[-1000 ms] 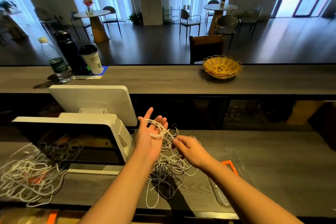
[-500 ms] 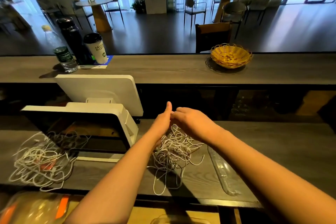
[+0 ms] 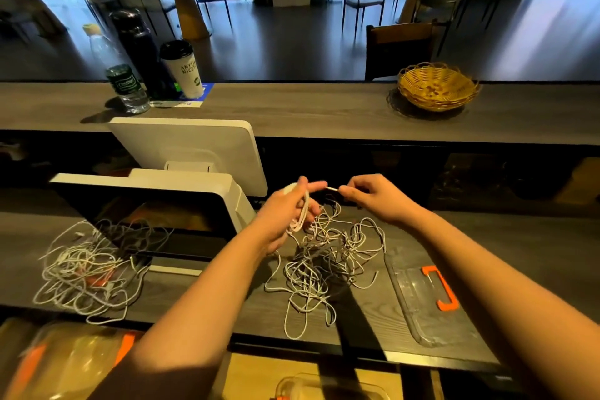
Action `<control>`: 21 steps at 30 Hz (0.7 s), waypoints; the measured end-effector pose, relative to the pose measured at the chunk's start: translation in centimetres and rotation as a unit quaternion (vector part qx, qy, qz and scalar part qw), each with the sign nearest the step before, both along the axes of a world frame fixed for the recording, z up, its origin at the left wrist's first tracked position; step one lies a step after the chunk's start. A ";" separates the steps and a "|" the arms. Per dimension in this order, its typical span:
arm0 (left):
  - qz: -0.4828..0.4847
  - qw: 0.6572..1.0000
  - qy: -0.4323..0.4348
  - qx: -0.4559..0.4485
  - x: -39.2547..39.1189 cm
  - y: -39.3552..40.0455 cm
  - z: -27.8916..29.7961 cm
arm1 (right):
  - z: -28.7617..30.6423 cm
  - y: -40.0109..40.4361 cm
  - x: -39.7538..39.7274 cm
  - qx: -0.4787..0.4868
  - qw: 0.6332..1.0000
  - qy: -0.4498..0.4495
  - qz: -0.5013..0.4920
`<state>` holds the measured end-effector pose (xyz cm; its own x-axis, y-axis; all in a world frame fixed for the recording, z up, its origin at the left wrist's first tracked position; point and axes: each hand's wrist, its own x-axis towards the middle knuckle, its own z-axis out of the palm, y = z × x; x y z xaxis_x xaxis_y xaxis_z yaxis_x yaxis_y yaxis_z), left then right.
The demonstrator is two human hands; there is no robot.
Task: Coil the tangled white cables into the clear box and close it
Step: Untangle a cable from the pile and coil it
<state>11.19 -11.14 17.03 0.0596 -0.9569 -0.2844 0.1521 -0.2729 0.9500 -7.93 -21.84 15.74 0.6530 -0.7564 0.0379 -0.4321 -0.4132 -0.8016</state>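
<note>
My left hand (image 3: pixel 289 208) is closed around a small coil of white cable (image 3: pixel 302 216) wound over its fingers, held above the counter. My right hand (image 3: pixel 373 196) pinches the plug end of that same cable just to the right, so a short stretch runs taut between the hands. Beneath them lies a tangled heap of white cables (image 3: pixel 328 256). A second tangle of white cables (image 3: pixel 87 266) lies at the left. A clear lid with an orange latch (image 3: pixel 425 292) lies flat at the right. A clear box with orange clips (image 3: pixel 65 364) shows blurred at the bottom left.
A white point-of-sale terminal (image 3: pixel 181 172) stands just left of my hands. On the raised counter behind are a water bottle (image 3: pixel 125 84), a dark flask (image 3: pixel 139 52), a paper cup (image 3: pixel 183 70) and a wicker basket (image 3: pixel 438 86). Another clear container (image 3: pixel 328 386) sits at the bottom edge.
My hands have drawn apart after meeting above the heap. The left now carries a wound coil, and the right has pulled the plug end out to the right.
</note>
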 end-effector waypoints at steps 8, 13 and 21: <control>0.094 0.988 -0.121 0.030 0.5 -0.5 -0.4 | -3.6 2.9 -0.8 -0.006 0.995 -0.043 -0.090; 0.139 0.976 0.159 -0.054 -1.5 -1.1 -0.5 | -3.5 4.8 -0.3 0.008 0.999 -0.014 -0.051; 0.327 0.921 0.201 -0.072 -2.8 -3.3 -0.5 | -2.3 6.9 1.2 -0.035 0.988 0.132 0.077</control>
<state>8.40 -14.41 16.53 0.5535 -0.7839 -0.2812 0.5862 0.1268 0.8002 -6.75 -14.95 13.42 0.7546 -0.6485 -0.1006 -0.5495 -0.5406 -0.6371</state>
